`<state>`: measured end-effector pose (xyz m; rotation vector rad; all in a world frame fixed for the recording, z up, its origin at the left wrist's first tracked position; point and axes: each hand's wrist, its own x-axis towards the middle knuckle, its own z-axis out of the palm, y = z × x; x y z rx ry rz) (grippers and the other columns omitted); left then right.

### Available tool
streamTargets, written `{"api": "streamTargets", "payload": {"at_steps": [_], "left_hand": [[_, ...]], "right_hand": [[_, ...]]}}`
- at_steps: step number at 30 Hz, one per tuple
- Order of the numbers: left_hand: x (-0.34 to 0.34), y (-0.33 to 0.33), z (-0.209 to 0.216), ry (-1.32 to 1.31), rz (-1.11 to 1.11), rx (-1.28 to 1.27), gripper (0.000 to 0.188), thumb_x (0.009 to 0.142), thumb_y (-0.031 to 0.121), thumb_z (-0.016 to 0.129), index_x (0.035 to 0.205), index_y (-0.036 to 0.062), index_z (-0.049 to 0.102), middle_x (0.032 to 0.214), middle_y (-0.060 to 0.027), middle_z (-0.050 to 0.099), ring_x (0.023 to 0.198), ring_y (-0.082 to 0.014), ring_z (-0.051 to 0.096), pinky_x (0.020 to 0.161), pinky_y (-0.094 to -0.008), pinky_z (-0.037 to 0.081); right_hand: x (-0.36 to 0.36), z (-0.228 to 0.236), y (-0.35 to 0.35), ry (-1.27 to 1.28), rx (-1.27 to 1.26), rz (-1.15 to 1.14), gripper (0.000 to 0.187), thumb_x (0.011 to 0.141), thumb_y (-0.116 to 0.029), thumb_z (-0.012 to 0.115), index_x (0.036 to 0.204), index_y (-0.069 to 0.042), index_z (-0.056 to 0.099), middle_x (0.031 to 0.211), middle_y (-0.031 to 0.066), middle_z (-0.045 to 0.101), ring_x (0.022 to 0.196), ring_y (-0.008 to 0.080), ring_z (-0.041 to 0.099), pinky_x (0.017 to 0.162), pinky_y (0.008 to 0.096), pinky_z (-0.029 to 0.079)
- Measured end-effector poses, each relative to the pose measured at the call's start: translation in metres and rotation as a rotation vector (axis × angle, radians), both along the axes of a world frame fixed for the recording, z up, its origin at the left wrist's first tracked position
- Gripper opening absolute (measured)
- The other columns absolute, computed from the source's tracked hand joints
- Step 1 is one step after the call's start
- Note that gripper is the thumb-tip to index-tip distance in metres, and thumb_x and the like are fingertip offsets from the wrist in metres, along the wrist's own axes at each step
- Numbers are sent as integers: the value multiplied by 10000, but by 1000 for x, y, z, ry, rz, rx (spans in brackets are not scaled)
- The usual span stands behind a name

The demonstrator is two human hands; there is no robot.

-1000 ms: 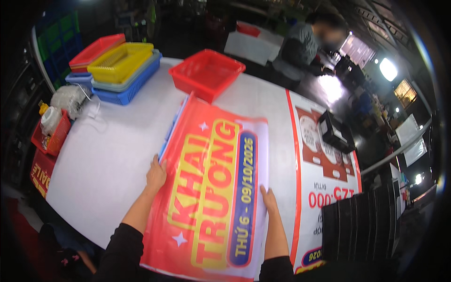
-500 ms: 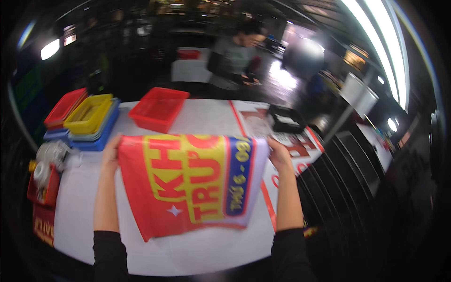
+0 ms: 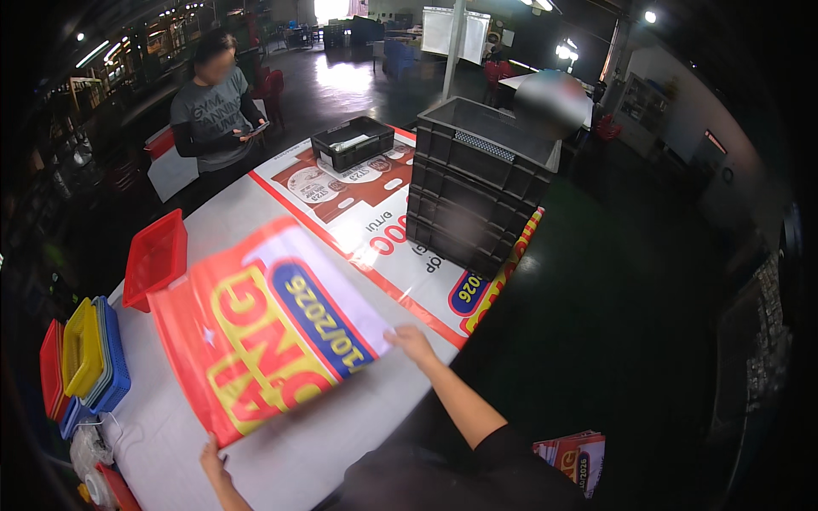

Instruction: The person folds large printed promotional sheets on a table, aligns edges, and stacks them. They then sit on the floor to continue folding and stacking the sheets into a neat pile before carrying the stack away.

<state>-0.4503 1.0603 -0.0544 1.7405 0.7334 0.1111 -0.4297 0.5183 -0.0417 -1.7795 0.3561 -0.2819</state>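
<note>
A printed plastic banner [image 3: 256, 341], red, yellow, blue and pale lilac, is spread out over the white-covered table [image 3: 349, 417]. My left hand [image 3: 213, 464] pinches its near left corner. At its near right corner, my right hand [image 3: 411, 342] has the lilac edge between thumb and fingers. The banner slants away from me, its near edge slightly raised and its far part blurred. Whether the far end touches the table I cannot tell.
Black stacked crates [image 3: 481, 187] stand on a printed sheet [image 3: 375, 221] at right, with a black tray [image 3: 352, 143] behind. Left are a red basket [image 3: 156, 260] and several coloured baskets [image 3: 85, 358]. Folded banners [image 3: 573, 460] lie low right. A person [image 3: 213, 111] stands across the table.
My view has swung to the right, bringing the crates into sight. The banner, raised and hanging between my hands before, now stretches out over the table with another part of its print showing.
</note>
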Motion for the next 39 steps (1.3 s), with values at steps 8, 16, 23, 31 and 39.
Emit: {"api": "streamTargets", "payload": {"at_steps": [8, 16, 23, 31, 39], "left_hand": [[-54, -6, -124, 173, 181, -300, 302, 816, 222, 691, 843, -21, 514, 829, -157, 598, 618, -265, 607, 503, -387, 536], [-2, -53, -72, -210, -154, 1249, 525, 875, 297, 529, 1370, 198, 386, 1465, -140, 248, 1370, -385, 149, 1031, -650, 152], [17, -87, -81, 102, -640, 1136, 514, 901, 293, 499, 1387, 198, 361, 1492, -55, 231, 1384, -362, 131, 1036, -660, 134], [44, -53, -108, -224, -276, 717, 724, 788, 256, 677, 1341, -46, 321, 1282, -223, 441, 1199, -372, 379, 989, -467, 342], [99, -43, -64, 122, -389, 456, 649, 763, 232, 725, 1292, 4, 429, 1209, -157, 538, 1053, -239, 537, 841, -377, 468]], "right_hand": [[-74, -107, 2, 826, -592, 38, 514, 717, -522, 681, 929, -55, 683, 1113, 144, 557, 1122, 319, 475, 935, 482, 366], [-14, -78, 50, -139, -973, -40, 483, 830, -322, 610, 1232, -92, 476, 1289, 166, 416, 1227, 330, 370, 969, 513, 299], [-16, -115, 79, 69, -1256, -3, 573, 844, -306, 605, 1342, -111, 399, 1358, 169, 366, 1235, 334, 366, 996, 508, 296], [16, -118, 45, 241, -1065, -169, 572, 772, -369, 691, 1211, -51, 508, 1079, 146, 504, 1063, 333, 477, 891, 424, 395], [66, -105, 28, 474, -234, 132, 523, 787, -251, 698, 1189, 35, 525, 973, 163, 646, 876, 275, 620, 781, 355, 480]]}}
